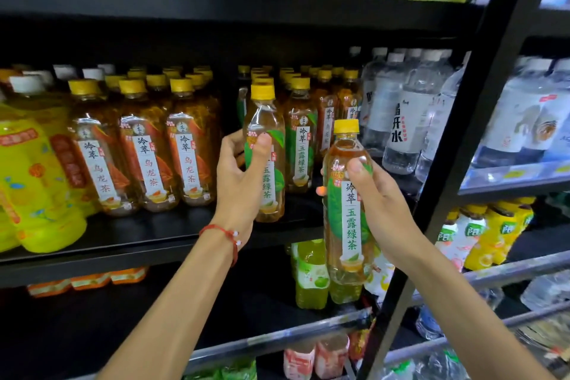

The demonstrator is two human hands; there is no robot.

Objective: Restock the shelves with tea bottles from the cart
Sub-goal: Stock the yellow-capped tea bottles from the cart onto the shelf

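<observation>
The left hand [237,176] gripped a yellow-capped, green-labelled plastic tea bottle [269,185] mid-frame, the right hand [382,207] a twin bottle [348,228]; shoved carelessly, either could topple the shelved row [300,139].

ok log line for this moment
left hand: grips green tea bottle at shelf | right hand: grips second green tea bottle, off shelf
</observation>
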